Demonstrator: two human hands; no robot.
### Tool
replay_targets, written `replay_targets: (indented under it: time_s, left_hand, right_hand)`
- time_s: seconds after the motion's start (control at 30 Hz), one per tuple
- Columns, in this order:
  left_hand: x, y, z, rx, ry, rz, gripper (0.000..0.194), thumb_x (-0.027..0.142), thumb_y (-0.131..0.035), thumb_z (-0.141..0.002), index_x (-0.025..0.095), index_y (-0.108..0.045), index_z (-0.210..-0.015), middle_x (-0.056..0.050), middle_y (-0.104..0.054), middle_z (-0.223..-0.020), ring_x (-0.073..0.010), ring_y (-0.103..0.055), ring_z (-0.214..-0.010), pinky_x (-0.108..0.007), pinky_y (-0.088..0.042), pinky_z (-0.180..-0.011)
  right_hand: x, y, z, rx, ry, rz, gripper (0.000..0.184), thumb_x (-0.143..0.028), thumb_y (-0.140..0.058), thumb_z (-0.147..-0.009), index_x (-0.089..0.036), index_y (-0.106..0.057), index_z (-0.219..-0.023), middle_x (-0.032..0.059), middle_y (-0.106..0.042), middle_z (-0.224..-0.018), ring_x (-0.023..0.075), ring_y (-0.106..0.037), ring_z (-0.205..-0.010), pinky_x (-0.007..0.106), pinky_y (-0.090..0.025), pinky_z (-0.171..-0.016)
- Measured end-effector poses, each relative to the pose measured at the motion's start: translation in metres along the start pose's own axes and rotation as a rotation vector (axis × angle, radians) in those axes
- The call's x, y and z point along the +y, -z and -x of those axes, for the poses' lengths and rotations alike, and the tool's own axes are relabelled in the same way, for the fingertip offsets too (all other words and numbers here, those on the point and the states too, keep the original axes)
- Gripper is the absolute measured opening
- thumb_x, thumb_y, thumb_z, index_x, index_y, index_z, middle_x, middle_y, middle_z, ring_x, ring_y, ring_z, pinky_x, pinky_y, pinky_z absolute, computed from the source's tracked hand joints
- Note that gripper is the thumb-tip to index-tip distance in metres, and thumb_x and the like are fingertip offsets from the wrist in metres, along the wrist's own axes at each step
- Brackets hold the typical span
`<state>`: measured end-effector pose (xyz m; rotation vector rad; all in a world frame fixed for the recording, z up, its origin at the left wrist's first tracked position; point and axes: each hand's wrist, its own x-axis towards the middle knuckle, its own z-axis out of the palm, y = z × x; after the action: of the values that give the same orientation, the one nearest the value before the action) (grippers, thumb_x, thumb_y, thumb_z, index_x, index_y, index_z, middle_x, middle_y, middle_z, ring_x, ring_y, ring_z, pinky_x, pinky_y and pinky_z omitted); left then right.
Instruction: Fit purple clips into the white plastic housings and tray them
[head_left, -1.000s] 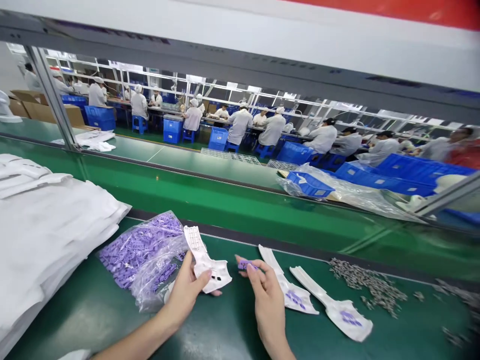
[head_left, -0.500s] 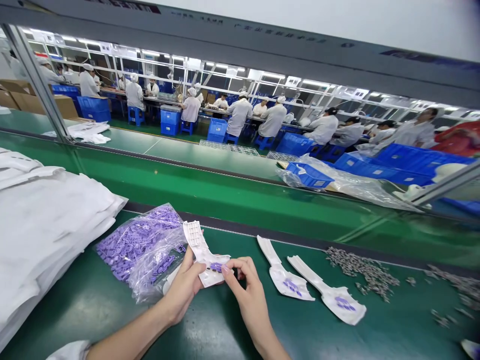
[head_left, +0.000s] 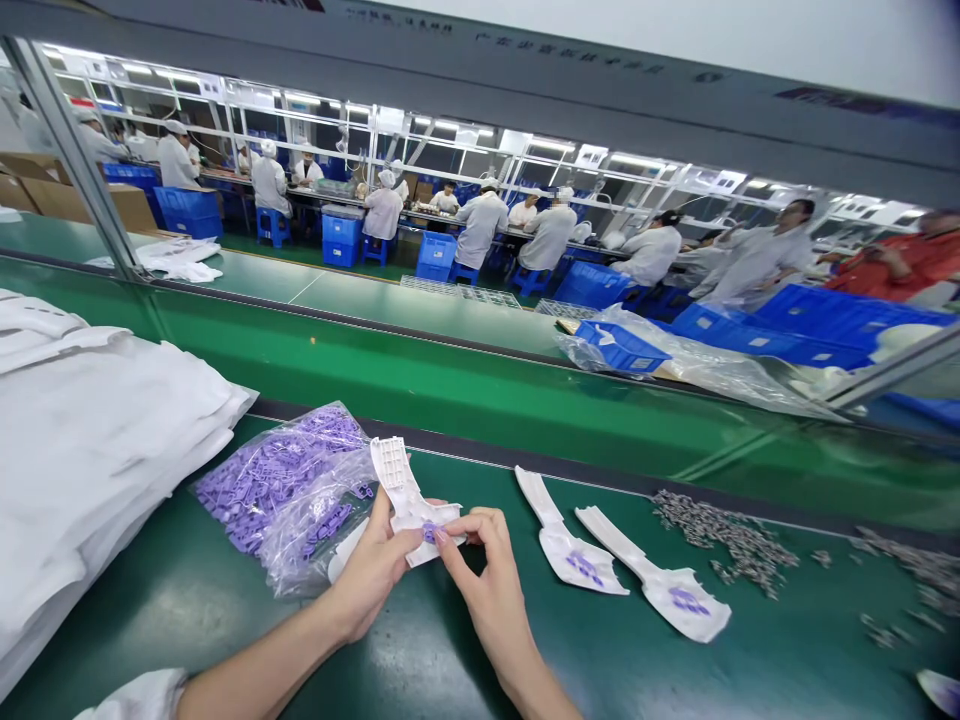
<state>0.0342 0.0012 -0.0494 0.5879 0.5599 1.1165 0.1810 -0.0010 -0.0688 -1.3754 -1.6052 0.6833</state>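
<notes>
My left hand [head_left: 375,570] is closed around a curved white plastic shell [head_left: 395,485], its ribbed end pointing up and away. A small purple plastic piece [head_left: 430,532] sits on the shell's wide end. My right hand [head_left: 487,570] pinches at that piece with thumb and forefinger, touching the shell's right edge. Behind my left hand lies a clear plastic bag [head_left: 300,490] of loose purple pieces. Right of my hands, two similar white shells, a nearer-left one [head_left: 574,555] and a farther-right one [head_left: 686,605], rest on the green bench, each with purple pieces in it.
A tall stack of white sheets [head_left: 97,440] fills the left. Small grey parts [head_left: 720,535] lie heaped at the right. Another shell [head_left: 941,690] shows at the right edge. Beyond the green barrier [head_left: 420,385], several people work among blue crates [head_left: 592,285].
My left thumb has moved onto the purple piece beside my right fingertips. Both hands still hold the shell in nearly the same place. In the background, people at the right have moved.
</notes>
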Motion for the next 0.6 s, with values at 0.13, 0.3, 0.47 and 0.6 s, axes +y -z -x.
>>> replay_targets:
  time_s: [0.13,0.3,0.47,0.6]
  left_hand:
    - [-0.003,0.002,-0.001,-0.039,-0.053,-0.08,0.07,0.025,-0.061,-0.082,0.023,-0.017,-0.137,-0.013,-0.049,-0.131,-0.0258,-0.053,-0.114,-0.042,-0.037,-0.102]
    - [-0.004,0.003,-0.001,-0.077,-0.078,-0.175,0.058,0.029,-0.061,-0.082,0.021,-0.03,-0.13,-0.013,-0.04,-0.14,-0.0276,-0.048,-0.12,-0.043,-0.037,-0.103]
    - [-0.007,0.006,-0.002,-0.085,-0.103,-0.267,0.053,0.031,-0.059,-0.083,0.021,-0.034,-0.129,-0.013,-0.038,-0.142,-0.0275,-0.047,-0.121,-0.043,-0.038,-0.102]
    - [-0.008,0.007,-0.004,-0.019,-0.076,-0.173,0.062,0.027,-0.062,-0.081,0.023,-0.028,-0.132,-0.014,-0.042,-0.14,-0.0282,-0.051,-0.117,-0.044,-0.04,-0.1]
  right_hand:
    - [0.006,-0.002,-0.001,0.059,-0.06,-0.066,0.038,-0.036,-0.061,-0.081,-0.025,-0.046,-0.113,0.0036,-0.045,-0.098,0.0173,-0.044,-0.079,0.03,-0.038,-0.072]
    - [0.01,-0.004,-0.002,-0.161,-0.24,-0.328,0.036,-0.045,-0.059,-0.08,-0.021,-0.052,-0.106,0.0017,-0.054,-0.085,0.0161,-0.048,-0.07,0.027,-0.038,-0.063]
    - [0.007,-0.004,-0.002,-0.172,-0.281,-0.387,0.033,-0.048,-0.063,-0.077,-0.019,-0.055,-0.09,-0.0009,-0.054,-0.074,0.0138,-0.047,-0.062,0.025,-0.036,-0.057]
    - [-0.006,0.003,-0.004,-0.226,-0.3,-0.447,0.035,-0.047,-0.062,-0.078,-0.02,-0.056,-0.099,0.0008,-0.062,-0.081,0.0158,-0.053,-0.069,0.026,-0.04,-0.062]
